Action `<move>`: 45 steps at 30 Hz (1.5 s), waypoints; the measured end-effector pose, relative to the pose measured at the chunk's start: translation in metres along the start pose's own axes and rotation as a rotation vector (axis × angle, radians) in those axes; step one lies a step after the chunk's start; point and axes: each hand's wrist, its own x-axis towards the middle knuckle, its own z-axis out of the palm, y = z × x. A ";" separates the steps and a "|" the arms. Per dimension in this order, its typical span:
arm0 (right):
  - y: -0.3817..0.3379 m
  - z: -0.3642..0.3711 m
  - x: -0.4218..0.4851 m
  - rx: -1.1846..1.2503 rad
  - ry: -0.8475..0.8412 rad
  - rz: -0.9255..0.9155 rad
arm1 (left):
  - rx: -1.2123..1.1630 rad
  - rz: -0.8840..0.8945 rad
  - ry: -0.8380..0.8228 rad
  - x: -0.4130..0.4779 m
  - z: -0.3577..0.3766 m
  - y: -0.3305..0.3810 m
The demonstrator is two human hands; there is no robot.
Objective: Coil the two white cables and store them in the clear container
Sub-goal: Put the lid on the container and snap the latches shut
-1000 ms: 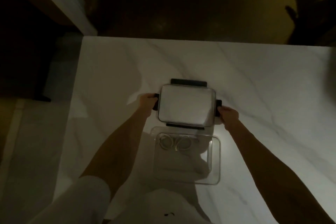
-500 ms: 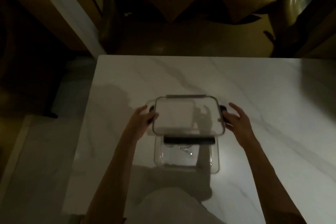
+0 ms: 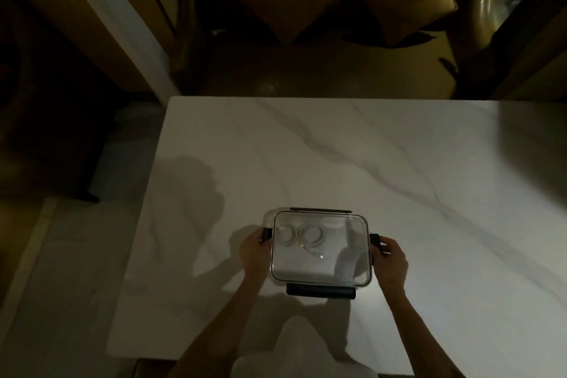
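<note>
Down on the white marble counter (image 3: 368, 147) sits the clear container (image 3: 319, 281) with its see-through lid (image 3: 319, 264) lying flat on top, black latches showing at all four sides. Both white cables (image 3: 299, 235) lie coiled side by side inside, toward the container's far left corner, seen through the lid. The left hand (image 3: 253, 252) has its grip closed on the left latch (image 3: 266, 235), and the right hand (image 3: 389, 261) has its grip closed on the right latch (image 3: 374, 239).

Both hands, left hand (image 3: 254, 250) and right hand (image 3: 389, 259), grip the lidded clear container (image 3: 320, 250) holding two coiled cables (image 3: 299, 234)
</note>
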 end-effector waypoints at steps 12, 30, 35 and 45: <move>0.014 0.010 0.008 -0.010 -0.057 0.047 | 0.003 -0.188 -0.006 0.019 -0.001 -0.022; 0.012 0.019 -0.020 -0.144 -0.070 0.045 | 0.379 -0.082 -0.071 -0.003 0.005 -0.003; -0.001 0.003 0.022 -0.160 -0.092 -0.002 | 0.896 0.012 -0.262 0.020 -0.001 0.041; 0.010 0.032 -0.052 0.199 -0.116 0.164 | 0.686 0.204 -0.378 0.032 0.069 0.075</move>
